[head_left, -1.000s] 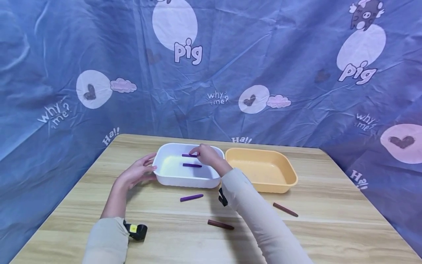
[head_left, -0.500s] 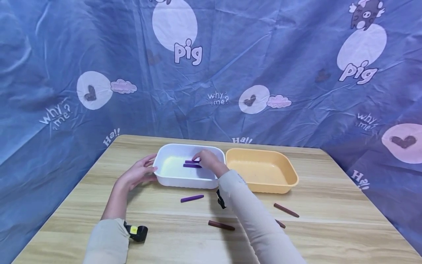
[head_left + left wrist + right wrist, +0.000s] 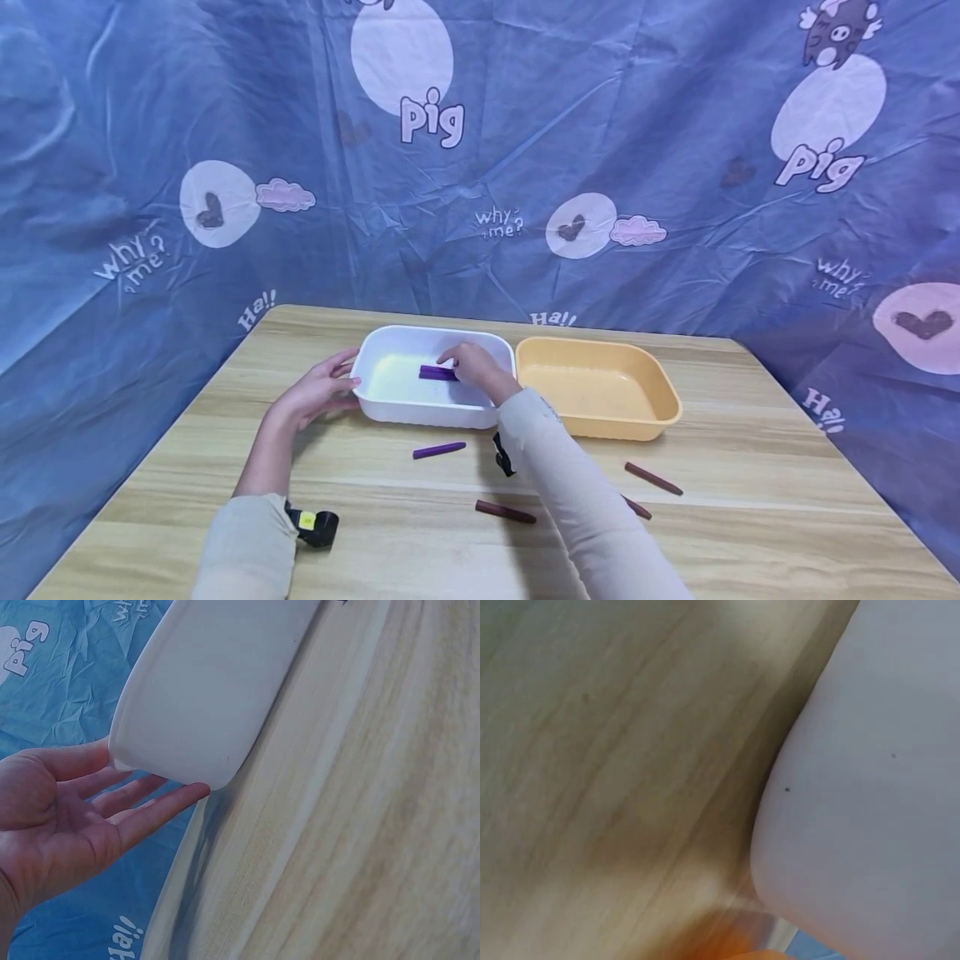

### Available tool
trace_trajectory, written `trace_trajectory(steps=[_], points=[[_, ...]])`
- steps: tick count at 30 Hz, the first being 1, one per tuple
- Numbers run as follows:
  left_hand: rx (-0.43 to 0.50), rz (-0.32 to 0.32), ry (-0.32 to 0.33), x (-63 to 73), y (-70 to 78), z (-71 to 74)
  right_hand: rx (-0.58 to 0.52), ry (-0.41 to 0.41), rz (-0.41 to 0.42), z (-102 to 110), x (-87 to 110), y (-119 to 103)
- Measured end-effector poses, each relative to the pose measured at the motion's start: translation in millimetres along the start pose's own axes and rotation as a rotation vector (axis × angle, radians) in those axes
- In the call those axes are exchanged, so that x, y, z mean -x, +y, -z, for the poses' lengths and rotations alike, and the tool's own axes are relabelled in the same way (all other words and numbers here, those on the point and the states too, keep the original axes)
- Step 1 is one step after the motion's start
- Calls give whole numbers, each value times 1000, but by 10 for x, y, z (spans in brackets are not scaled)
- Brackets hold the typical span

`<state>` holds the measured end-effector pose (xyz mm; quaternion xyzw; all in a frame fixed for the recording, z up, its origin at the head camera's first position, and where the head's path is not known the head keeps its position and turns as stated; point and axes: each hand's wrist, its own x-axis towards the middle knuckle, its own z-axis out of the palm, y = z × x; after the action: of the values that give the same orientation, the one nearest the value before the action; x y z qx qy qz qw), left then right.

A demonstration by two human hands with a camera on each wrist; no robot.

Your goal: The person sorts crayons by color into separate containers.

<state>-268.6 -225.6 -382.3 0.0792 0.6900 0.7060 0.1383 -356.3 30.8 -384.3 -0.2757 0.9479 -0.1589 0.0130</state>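
Observation:
Two purple crayons [image 3: 437,372] lie side by side on the floor of the white box [image 3: 393,379]. Inside that box, my right hand [image 3: 474,363] is at the crayons' right ends, with its index finger above them. The ends are hidden there, and whether the fingers pinch them does not show. My left hand [image 3: 318,392] touches the left end of the box, its thumb at the rim. In the left wrist view the left hand's extended fingers [image 3: 161,814] lie against the box wall. The right wrist view has the outer wall of the white box [image 3: 862,795], without the fingers.
A yellow box [image 3: 600,392] stands against the right of the white one. One purple crayon [image 3: 439,451] lies in front on the wooden table [image 3: 360,517]. Brown crayons [image 3: 506,512] lie nearer and to the right, one partly under the right forearm. Behind hangs a blue printed cloth [image 3: 420,250].
The farther purple crayon in the white box has come nearer, against the other one. My right hand has shifted slightly right and nearer. My left hand stays at the box.

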Motion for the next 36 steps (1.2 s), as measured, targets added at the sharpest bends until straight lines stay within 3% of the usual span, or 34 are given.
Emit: trace_trajectory(steps=[4, 11, 22, 30, 36], points=[[1, -3, -3, -4, -6, -8, -24, 19, 3, 43, 39, -8], [-2, -6, -2, 3, -17, 5, -18, 73, 113, 196, 161, -142], [-18, -7, -19, -9, -17, 19, -43, 127, 236, 450, 579, -495], [-12, 2, -20, 1, 4, 29, -245, 115, 302, 388, 941, -549], [-1, -2, -29, -15, 1, 35, -359, 60, 279, 252, 1151, -518]])
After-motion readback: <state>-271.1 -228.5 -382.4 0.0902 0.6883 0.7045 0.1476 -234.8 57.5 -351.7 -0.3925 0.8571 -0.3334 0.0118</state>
